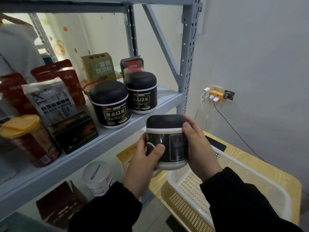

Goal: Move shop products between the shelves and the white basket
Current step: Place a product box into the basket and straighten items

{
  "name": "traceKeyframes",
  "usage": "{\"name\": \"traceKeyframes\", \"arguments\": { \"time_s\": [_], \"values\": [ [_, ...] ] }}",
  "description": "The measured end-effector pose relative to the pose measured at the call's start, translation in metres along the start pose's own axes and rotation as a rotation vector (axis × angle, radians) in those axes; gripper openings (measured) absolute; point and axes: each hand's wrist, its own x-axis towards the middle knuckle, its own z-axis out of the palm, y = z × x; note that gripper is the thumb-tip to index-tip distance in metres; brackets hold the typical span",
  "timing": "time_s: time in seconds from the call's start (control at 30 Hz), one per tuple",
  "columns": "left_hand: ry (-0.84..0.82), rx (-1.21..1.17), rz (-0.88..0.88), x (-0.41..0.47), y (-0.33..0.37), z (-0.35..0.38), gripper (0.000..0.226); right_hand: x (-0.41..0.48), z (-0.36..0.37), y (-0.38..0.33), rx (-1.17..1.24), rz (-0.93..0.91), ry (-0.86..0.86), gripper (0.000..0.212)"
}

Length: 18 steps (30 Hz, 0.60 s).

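A pale wall (259,47) at right carried a socket (217,89) fitted with a yellow adapter (216,96) and white plugs (207,90); thin white leads (203,111) hung down from it, and one dark cable (234,128) ran down to the right. A desk (260,166) with a light wood-grain top stood at lower right, with a flat black item (215,143) lying on its far part. At far left a person in a grey top (16,47) was partly in view, near orange ring decals (59,47) on the rear wall.
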Motion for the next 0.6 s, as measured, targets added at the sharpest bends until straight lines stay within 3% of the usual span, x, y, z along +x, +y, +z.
{"name": "traceKeyframes", "arguments": {
  "time_s": [0.1, 0.2, 0.43, 0.53, 0.6],
  "values": [
    [0.012, -0.231, -0.153, 0.001, 0.004, 0.002, 0.05, 0.002, -0.009, -0.009, -0.058, -0.003, -0.013, 0.033],
    [-0.033, -0.314, -0.225, 0.002, 0.005, 0.001, 0.056, 0.004, -0.013, -0.012, -0.008, 0.019, -0.01, 0.033],
    [-0.109, -0.228, -0.29, 0.006, 0.002, 0.001, 0.067, 0.0, -0.014, -0.009, 0.021, 0.139, 0.022, 0.027],
    [-0.167, -0.152, -0.251, 0.006, 0.004, -0.009, 0.06, 0.001, -0.019, -0.008, 0.088, 0.252, 0.017, 0.05],
    [-0.229, -0.068, -0.197, 0.006, 0.007, -0.019, 0.075, 0.0, -0.023, -0.007, 0.149, 0.246, -0.042, 0.053]
  ]
}}
